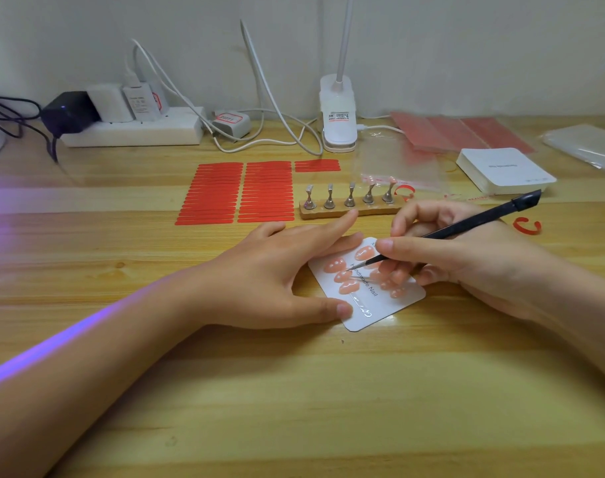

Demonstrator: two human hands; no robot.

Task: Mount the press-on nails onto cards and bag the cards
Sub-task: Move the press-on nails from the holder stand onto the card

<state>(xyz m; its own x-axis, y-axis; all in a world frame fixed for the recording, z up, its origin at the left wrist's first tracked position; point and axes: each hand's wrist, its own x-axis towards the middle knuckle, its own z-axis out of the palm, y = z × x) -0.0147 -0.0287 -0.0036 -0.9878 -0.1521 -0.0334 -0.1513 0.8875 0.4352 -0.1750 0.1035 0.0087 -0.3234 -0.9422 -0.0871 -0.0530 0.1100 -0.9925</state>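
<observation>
Card (394,305) between both hands

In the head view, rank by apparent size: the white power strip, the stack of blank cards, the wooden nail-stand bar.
1. White power strip
2. Stack of blank cards and wooden nail-stand bar: alike in extent, not ranked.

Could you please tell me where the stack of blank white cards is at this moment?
In the head view the stack of white cards sits far right on the table, behind the right hand, beside the clear bags.
</observation>
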